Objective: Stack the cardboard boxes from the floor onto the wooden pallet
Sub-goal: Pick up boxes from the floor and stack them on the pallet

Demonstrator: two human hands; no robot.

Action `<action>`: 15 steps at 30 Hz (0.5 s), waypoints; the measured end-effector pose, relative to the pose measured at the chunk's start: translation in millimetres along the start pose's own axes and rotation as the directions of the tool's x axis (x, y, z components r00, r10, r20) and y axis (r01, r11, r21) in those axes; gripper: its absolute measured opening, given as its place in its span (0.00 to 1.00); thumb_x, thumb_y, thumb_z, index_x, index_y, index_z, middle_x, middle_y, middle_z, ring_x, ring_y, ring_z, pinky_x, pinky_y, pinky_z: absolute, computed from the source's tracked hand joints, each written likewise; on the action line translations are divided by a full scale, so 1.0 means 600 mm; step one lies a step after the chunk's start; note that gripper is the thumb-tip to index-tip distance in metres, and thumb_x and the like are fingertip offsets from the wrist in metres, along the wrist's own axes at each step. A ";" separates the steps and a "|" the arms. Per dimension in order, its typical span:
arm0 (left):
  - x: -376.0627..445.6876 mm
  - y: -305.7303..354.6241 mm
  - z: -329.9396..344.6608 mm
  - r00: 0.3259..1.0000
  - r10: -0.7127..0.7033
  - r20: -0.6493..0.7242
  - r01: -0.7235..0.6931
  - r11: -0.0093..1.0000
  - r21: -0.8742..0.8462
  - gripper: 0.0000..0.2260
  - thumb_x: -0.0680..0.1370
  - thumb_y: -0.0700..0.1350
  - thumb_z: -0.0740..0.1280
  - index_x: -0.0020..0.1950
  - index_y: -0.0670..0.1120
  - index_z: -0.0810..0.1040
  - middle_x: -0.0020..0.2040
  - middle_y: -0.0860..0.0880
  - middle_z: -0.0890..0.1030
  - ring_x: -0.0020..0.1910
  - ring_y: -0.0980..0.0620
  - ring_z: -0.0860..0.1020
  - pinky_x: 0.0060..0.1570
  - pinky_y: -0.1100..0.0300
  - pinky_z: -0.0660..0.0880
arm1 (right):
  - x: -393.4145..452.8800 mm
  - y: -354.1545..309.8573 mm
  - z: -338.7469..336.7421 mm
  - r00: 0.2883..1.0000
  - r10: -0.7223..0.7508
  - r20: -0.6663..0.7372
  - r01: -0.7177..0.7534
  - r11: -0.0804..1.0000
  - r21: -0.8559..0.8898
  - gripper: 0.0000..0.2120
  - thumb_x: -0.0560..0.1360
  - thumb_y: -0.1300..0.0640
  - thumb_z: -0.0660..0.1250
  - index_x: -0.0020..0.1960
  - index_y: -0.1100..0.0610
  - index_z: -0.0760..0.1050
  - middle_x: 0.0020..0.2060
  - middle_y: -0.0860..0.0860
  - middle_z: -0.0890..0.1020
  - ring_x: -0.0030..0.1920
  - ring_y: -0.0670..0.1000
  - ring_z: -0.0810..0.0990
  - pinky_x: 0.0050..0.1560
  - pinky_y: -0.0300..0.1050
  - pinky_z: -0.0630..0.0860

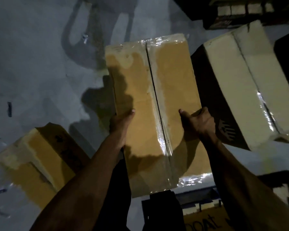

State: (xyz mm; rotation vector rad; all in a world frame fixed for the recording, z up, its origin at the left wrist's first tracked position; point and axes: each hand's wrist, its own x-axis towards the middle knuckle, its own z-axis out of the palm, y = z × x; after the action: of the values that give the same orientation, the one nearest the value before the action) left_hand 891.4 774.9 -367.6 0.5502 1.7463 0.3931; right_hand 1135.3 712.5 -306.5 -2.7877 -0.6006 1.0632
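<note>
From the head camera, looking steeply down, a long brown cardboard box fills the middle of the picture. It is held above the grey floor by both hands, its taped top face turned up to the camera and a dark seam under clear shiny tape running down its length.

The left hand grips the box's left long edge, the thumb lying on the top face and the fingers out of sight round the side. The right hand grips the right long edge in the same way, thumb on top and fingers curled down over the edge. Both bare forearms reach in from the bottom of the frame.

To the right, close beside the held box, a pale box lies at a slant, with tape along its top seam and a dark side face bearing a light printed mark. At the lower left a second brown box sits on the floor, with dark print on its side. At the bottom edge, just under the held box, part of another box with blue and white print shows, its lettering cut off by the frame. At the upper right corner lie dark shapes with pale panels, too dim to name.

Dark shadows of the arms and the box fall on the floor to the left of the held box.
</note>
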 end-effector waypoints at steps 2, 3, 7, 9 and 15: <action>-0.032 0.038 -0.003 0.988 0.141 0.069 -0.150 0.977 0.150 0.15 0.74 0.54 0.76 0.55 0.47 0.82 0.47 0.53 0.81 0.52 0.47 0.81 0.40 0.71 0.74 | -0.047 0.026 -0.035 0.998 0.041 -0.043 -0.038 0.996 0.080 0.44 0.71 0.30 0.69 0.71 0.61 0.65 0.68 0.63 0.74 0.67 0.65 0.73 0.61 0.56 0.72; -0.059 0.060 -0.006 0.975 0.200 0.101 -0.219 0.948 0.230 0.14 0.74 0.58 0.75 0.47 0.48 0.81 0.42 0.55 0.80 0.48 0.46 0.81 0.38 0.68 0.74 | -0.075 0.041 -0.051 0.996 0.056 -0.066 -0.047 0.991 0.126 0.44 0.71 0.30 0.69 0.71 0.62 0.65 0.67 0.62 0.74 0.66 0.65 0.74 0.61 0.55 0.72; -0.177 0.129 -0.019 0.924 0.316 0.214 -0.380 0.814 0.439 0.19 0.74 0.63 0.72 0.55 0.50 0.77 0.51 0.50 0.81 0.54 0.44 0.80 0.53 0.56 0.74 | -0.186 0.096 -0.100 0.984 0.102 -0.144 -0.055 0.953 0.297 0.41 0.70 0.27 0.67 0.68 0.58 0.68 0.61 0.58 0.78 0.58 0.61 0.77 0.51 0.49 0.71; -0.241 0.151 -0.031 0.900 0.352 0.257 -0.435 0.707 0.558 0.31 0.75 0.65 0.70 0.66 0.44 0.74 0.60 0.45 0.79 0.60 0.41 0.78 0.55 0.55 0.72 | -0.244 0.114 -0.118 0.966 0.163 -0.200 -0.091 0.941 0.326 0.40 0.71 0.27 0.66 0.66 0.58 0.69 0.58 0.57 0.78 0.53 0.58 0.77 0.47 0.47 0.68; -0.398 0.146 -0.079 0.794 0.470 0.385 -0.605 0.549 0.577 0.33 0.75 0.64 0.70 0.71 0.43 0.71 0.67 0.41 0.77 0.64 0.38 0.75 0.61 0.50 0.70 | -0.403 0.203 -0.134 0.914 0.272 -0.302 -0.134 0.903 0.408 0.36 0.70 0.26 0.64 0.58 0.57 0.70 0.47 0.52 0.76 0.45 0.54 0.74 0.41 0.49 0.71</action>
State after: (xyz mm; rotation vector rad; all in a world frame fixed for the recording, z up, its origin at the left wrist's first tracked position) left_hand 903.5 716.2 -115.9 1.6515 1.4599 0.0890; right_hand 1064.0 509.2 -123.8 -2.6281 -0.0447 0.5927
